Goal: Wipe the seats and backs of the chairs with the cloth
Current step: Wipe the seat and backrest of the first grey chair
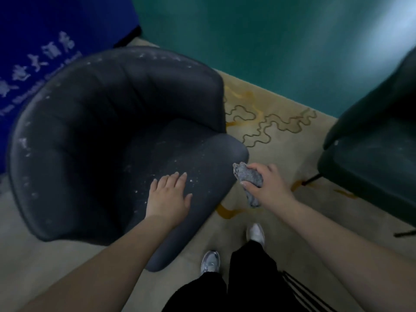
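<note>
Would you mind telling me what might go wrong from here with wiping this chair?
1. The left hand lies flat on the speckled seat; it may smear specks or block the wipe.
2. The right hand holds the cloth bunched, off the seat edge; a wad may miss specks.
3. Specks on the back's rim could get skipped.

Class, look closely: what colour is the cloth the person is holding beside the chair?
The cloth, gripped in the right hand, is mottled grey; the head view shows it best.
</note>
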Demonstrator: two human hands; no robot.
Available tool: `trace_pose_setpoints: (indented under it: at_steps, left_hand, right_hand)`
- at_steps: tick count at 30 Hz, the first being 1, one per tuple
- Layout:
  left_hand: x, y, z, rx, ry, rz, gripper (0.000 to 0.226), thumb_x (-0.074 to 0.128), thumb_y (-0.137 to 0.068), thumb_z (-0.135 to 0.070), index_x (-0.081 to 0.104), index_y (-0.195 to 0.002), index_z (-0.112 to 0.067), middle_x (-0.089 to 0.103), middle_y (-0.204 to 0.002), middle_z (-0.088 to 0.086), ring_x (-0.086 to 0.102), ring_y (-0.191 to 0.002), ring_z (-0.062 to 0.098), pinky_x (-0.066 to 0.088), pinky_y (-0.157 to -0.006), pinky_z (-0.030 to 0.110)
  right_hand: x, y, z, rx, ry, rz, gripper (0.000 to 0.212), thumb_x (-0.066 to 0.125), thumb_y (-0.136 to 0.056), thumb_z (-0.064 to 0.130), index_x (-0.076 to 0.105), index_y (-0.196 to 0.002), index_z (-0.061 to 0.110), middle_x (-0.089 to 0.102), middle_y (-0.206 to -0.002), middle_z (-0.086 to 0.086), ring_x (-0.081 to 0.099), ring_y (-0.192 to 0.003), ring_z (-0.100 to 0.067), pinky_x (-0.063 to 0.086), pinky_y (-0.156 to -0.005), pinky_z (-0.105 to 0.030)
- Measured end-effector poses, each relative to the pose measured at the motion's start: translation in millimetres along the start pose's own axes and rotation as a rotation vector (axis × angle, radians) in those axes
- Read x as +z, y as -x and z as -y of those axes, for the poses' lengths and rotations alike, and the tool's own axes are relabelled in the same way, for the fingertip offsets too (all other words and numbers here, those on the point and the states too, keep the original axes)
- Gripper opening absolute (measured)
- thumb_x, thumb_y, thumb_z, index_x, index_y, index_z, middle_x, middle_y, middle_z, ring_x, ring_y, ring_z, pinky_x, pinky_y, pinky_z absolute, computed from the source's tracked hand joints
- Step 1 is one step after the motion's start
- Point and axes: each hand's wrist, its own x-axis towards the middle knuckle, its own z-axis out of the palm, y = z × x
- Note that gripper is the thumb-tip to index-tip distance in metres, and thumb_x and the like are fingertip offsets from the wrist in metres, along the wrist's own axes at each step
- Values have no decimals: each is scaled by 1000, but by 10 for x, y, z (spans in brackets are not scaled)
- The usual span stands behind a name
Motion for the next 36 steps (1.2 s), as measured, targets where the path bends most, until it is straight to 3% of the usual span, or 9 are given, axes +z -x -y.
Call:
trace_pose_setpoints:
  at_steps: [7, 12, 17, 25, 30, 36]
  left_hand:
    - [215, -64, 364, -300, 102, 11, 65, 37, -94, -52, 19, -150, -25, 28, -154, -1, 25, -140, 22, 15, -116, 44]
    - [378, 38, 419, -567, 173, 16, 65, 42, -92, -51, 23, -149, -25, 31, -152, -1, 27, -138, 22, 19, -115, 45]
    - [584, 190, 371, -822, 242, 19, 64, 45, -91, -49, 29, -147, -23, 36, -149, 0, 33, -135, 24, 26, -111, 45]
    - [1008, 495, 278, -1131, 381, 16, 64, 46, -91, -46, 29, -147, -21, 36, -150, 2, 34, -134, 27, 27, -110, 43]
    - [1324, 514, 350, -1185, 422, 28, 64, 45, -92, -47, 26, -148, -22, 32, -152, 0, 30, -137, 24, 24, -110, 40]
    - [1766, 488, 519, -1194, 427, 2, 62, 49, -91, -46, 33, -145, -22, 34, -151, 2, 30, -136, 24, 24, -110, 41]
  right_hand:
    - [299, -900, 426, -239, 93, 169, 42, 62, -83, 45, 46, -122, 41, 38, -110, 5, 45, -90, -9, 37, -78, -23]
    - [436, -1377, 656, -399, 141, 295, 42, 63, -84, 46, 49, -123, 40, 40, -107, 7, 41, -79, 7, 28, -68, -2]
    - [620, -1695, 802, -528, 142, 437, 37, 62, -84, 48, 47, -117, 50, 41, -103, 15, 40, -90, 22, 34, -65, -3]
    - [1300, -1781, 1067, -614, 58, 678, 37, 64, -84, 44, 46, -113, 58, 44, -106, 25, 49, -97, 11, 37, -71, -7]
    - [1781, -1760, 1154, -650, 44, 716, 36, 65, -85, 40, 50, -116, 52, 46, -106, 25, 51, -97, 7, 36, -74, -6]
    - [2393, -1754, 1133, -800, 122, 689, 38, 63, -85, 41, 50, -121, 44, 46, -102, 25, 47, -105, -6, 40, -88, -24]
